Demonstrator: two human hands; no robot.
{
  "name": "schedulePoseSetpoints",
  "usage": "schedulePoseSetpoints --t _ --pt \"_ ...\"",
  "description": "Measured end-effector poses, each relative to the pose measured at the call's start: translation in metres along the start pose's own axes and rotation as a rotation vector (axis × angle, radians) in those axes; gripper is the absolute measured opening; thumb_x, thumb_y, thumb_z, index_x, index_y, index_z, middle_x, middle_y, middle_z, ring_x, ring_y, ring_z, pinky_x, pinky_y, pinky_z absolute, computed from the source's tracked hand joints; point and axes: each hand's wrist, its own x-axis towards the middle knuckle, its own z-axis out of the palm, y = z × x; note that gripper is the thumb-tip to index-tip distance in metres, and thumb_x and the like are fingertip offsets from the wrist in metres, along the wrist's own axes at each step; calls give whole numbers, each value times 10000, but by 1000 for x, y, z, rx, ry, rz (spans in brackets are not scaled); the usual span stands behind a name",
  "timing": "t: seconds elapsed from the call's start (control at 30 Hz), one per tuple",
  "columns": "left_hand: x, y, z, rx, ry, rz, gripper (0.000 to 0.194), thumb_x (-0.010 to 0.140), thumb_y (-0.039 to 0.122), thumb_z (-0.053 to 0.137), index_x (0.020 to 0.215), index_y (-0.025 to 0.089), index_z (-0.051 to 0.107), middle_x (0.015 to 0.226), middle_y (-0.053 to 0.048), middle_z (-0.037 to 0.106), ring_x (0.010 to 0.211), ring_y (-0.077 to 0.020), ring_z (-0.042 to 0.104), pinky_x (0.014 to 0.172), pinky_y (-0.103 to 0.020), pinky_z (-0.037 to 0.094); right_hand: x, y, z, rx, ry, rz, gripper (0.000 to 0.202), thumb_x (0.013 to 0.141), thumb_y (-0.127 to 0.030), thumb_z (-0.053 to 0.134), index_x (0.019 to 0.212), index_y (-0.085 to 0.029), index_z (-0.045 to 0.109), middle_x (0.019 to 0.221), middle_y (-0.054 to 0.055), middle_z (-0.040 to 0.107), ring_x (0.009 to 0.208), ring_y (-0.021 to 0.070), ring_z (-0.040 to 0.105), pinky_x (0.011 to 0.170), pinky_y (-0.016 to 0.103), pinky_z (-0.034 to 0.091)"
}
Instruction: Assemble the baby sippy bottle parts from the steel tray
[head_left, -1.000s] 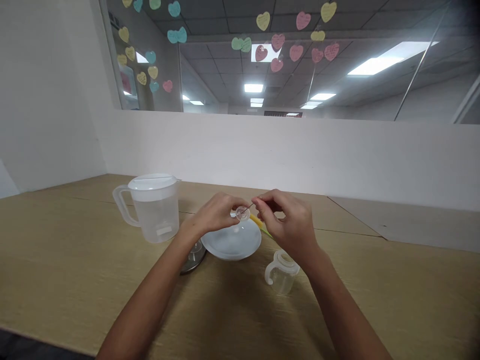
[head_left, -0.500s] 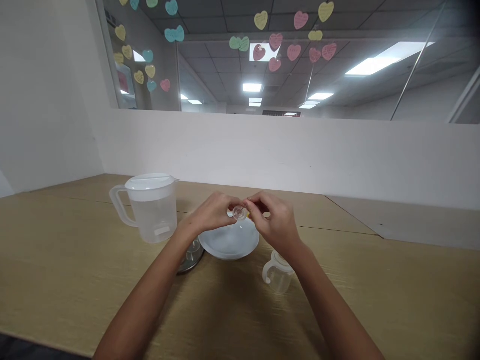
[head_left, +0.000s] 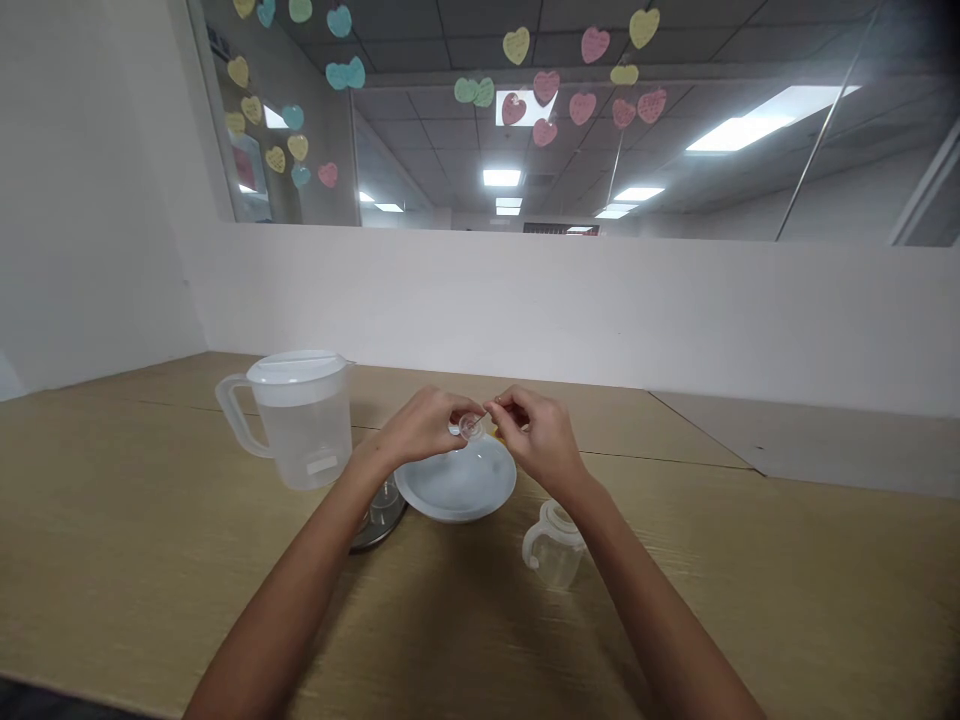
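Note:
Above the white bowl (head_left: 457, 495), my left hand (head_left: 424, 425) is closed around a small clear cup (head_left: 471, 428), its round mouth tilted toward me. My right hand (head_left: 538, 437) pinches a thin stick-like piece (head_left: 481, 418) whose far end reaches into the cup; its exact kind is too small to tell. A bit of something yellow (head_left: 495, 433) shows beside the right fingers, mostly hidden. Under my left forearm a round metal tray (head_left: 386, 535) carries clear glasses (head_left: 386, 503), partly covered. Beside my right forearm stands a small clear jug (head_left: 556, 555) with a white handle.
A large translucent pitcher (head_left: 309, 435) with a white lid stands left of the bowl, handle facing left. The wooden table (head_left: 712, 590) meets a white wall (head_left: 465, 300) at the back. Heart-shaped notes (head_left: 546, 86) stick to the glass above.
The small cup has shifted slightly left, away from the right fingers, and more of the thin piece shows between them. The whole view has moved a little; the pitcher, bowl and jug stay put.

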Motion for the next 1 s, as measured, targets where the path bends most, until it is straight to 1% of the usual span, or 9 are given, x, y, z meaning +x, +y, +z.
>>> schedulePoseSetpoints --t 0.13,0.3,0.4,0.47,0.57,0.7,0.87,1.0 --pt "0 0 0 -9 2 4 164 607 86 465 677 144 601 566 39 553 537 -79 450 530 -195 294 -1 1 4 3 -31 24 164 814 -250 501 679 -167 547 574 10 601 513 115 544 514 217 382" --pt "-1 1 -3 -24 -8 28 168 623 99 466 697 145 609 590 22 565 567 -95 462 549 -200 311 -4 3 17 -25 -124 16 139 808 -214 510 703 -173 590 655 11 642 575 120 551 544 222 371" --pt "-1 4 -5 -20 -10 27 178 639 100 466 719 148 617 610 15 575 582 -101 470 569 -207 321 -5 3 20 -25 -135 29 139 808 -218 510 724 -174 611 676 13 652 594 120 555 554 221 377" --pt "-2 5 -6 -14 -25 29 164 654 102 464 719 148 607 614 16 571 582 -99 467 569 -208 316 -5 3 17 -30 -130 34 152 807 -224 510 715 -170 618 665 14 649 594 120 557 553 217 383" --pt "-1 6 -4 50 -39 20 123 672 107 464 684 147 579 591 21 550 553 -93 441 545 -210 292 -3 -1 8 -66 -86 -7 175 804 -220 511 674 -166 616 630 10 638 576 114 554 540 212 381" --pt "1 6 2 127 -12 13 130 686 113 472 691 153 595 606 14 575 553 -97 455 539 -215 286 -1 -8 -7 -115 12 -92 180 793 -190 519 645 -167 617 618 3 643 550 103 554 513 203 375" --pt "4 5 9 76 25 0 181 687 108 492 779 167 636 663 16 621 593 -104 513 569 -208 323 0 -15 -19 -159 106 -187 180 770 -129 521 621 -161 617 606 0 646 525 96 556 484 196 372" --pt "5 3 11 27 45 -6 177 687 108 511 777 177 647 708 18 639 639 -111 534 604 -207 353 0 -21 -22 -198 178 -260 200 761 -96 508 593 -155 600 586 3 638 515 93 552 460 191 362"
